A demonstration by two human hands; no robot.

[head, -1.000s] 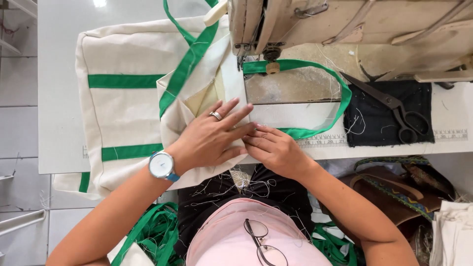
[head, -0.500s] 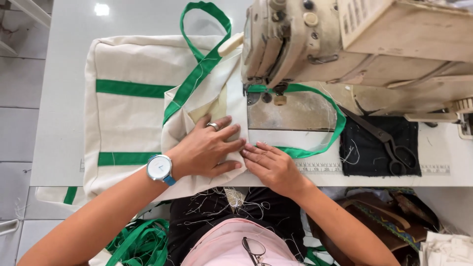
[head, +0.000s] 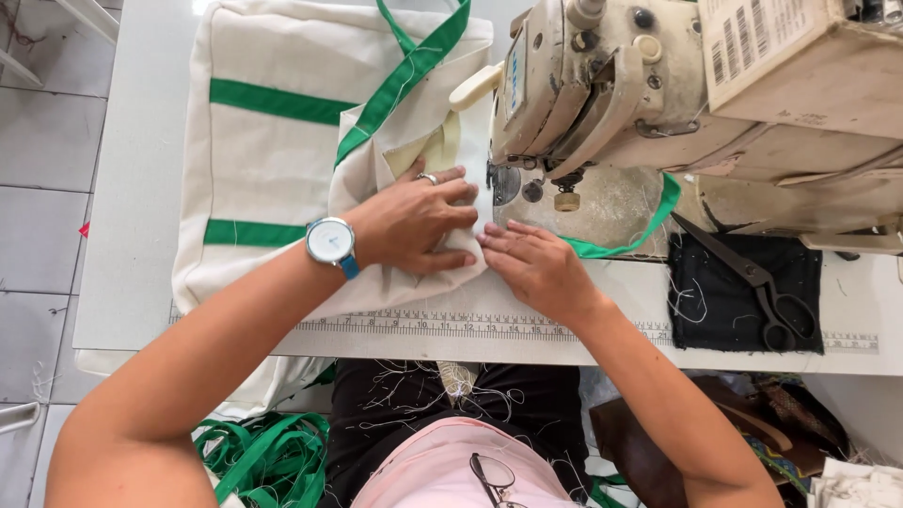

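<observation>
A cream canvas bag (head: 273, 160) with green stripes and a green strap (head: 404, 71) lies on the white sewing table (head: 141, 188). My left hand (head: 414, 221), with a ring and a blue wristwatch, presses flat on the folded edge of the bag beside the needle of the old beige sewing machine (head: 640, 85). My right hand (head: 536, 263) lies flat on the table just right of it, fingertips touching the fabric edge in front of the presser foot. Neither hand grips anything. A loop of green strap (head: 625, 240) curves under the machine.
Black scissors (head: 752, 282) rest on a dark cloth pad (head: 743, 292) at the right. A printed ruler strip (head: 451, 327) runs along the table's front edge. A heap of green strapping (head: 268, 456) lies on the floor at my left. Glasses (head: 494, 480) hang at my chest.
The view has closed in and shifted right toward the machine. Both hands have stayed pressed on the bag's edge, sliding the fabric closer to the needle.
</observation>
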